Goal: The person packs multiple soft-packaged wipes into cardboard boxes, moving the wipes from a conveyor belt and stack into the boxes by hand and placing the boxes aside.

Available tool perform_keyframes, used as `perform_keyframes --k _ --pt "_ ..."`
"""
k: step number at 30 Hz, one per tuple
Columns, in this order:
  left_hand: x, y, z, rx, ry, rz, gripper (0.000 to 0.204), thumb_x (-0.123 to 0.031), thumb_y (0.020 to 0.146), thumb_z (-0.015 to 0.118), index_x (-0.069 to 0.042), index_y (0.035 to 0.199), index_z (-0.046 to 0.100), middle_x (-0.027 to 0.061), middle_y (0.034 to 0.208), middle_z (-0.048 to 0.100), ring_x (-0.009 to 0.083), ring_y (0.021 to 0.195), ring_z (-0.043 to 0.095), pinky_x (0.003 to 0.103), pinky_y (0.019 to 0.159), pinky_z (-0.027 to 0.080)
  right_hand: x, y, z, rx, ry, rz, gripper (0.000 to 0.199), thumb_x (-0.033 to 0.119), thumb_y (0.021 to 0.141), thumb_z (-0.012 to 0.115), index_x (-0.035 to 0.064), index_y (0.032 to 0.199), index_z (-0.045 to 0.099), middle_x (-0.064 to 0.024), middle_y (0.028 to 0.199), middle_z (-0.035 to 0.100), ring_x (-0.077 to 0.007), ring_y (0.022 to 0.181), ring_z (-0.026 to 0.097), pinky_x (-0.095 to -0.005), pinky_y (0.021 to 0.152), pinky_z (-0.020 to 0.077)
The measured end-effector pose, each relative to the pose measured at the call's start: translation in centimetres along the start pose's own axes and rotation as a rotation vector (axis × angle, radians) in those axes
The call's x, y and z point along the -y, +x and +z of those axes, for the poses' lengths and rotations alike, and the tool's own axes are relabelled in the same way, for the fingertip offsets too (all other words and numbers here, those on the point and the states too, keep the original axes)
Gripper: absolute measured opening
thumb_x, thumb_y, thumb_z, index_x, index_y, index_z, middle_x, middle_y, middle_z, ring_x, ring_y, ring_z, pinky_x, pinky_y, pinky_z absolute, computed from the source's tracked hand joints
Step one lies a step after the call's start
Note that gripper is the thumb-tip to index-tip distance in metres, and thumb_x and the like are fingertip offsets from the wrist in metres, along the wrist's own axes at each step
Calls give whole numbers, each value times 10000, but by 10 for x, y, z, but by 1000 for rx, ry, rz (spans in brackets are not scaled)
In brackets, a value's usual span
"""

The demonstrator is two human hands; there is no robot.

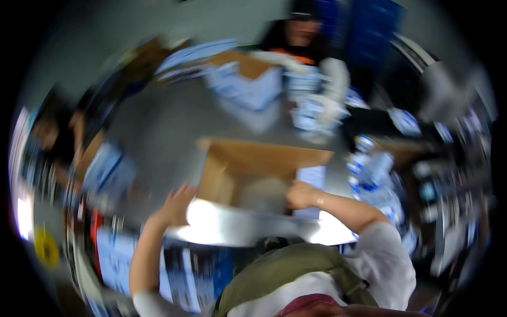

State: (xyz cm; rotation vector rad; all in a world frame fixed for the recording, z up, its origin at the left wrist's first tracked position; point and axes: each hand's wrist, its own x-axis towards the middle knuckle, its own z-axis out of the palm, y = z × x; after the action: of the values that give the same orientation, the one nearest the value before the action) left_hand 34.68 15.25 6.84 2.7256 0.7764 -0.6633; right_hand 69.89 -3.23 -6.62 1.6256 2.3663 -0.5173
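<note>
A cardboard box (252, 150) with brown inner walls stands with its top open on the grey metal table before me. Its right flap (310, 177) is white on the outer face and folded outward. My right hand (302, 195) is closed over the box's right edge beside that flap, its fingers curled inward. To the left of the box, my left hand (180, 205) is raised with the fingers apart, close to the box's near left corner and holding nothing. Motion blur hides the box's inner bottom and the fine detail of the fingers.
Clear bottles (377, 185) in plastic wrap lie to the right. Across the metal table (158, 124), a person in white sleeves (335, 79) handles wrapped packs beside a white-and-blue box (245, 87). Another person works at the left with a blue-white box (108, 169).
</note>
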Motion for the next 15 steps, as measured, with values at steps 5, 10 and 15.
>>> perform_keyframes --k 5,10,15 --pt "-12 44 12 367 -163 103 892 -532 510 796 -40 1217 565 114 1453 312 310 1376 199 571 1085 109 -17 14 1 -358 350 -286 220 201 739 600 19 617 587 -156 655 588 -332 700 579 -442 629 447" --pt "-12 99 26 -340 -47 -393 980 -394 514 835 -71 1339 417 108 1455 306 312 1341 281 581 1073 134 -53 13 -110 -1119 318 -150 282 314 749 650 42 742 577 -149 844 583 -327 885 538 -416 732 446" --pt "5 111 96 -843 -179 -663 909 -400 691 755 -88 1407 289 111 1460 294 306 1311 332 567 1036 228 9 16 -47 -522 404 104 934 547 647 692 -33 1313 388 -318 1397 278 -417 1329 248 -499 1084 195"
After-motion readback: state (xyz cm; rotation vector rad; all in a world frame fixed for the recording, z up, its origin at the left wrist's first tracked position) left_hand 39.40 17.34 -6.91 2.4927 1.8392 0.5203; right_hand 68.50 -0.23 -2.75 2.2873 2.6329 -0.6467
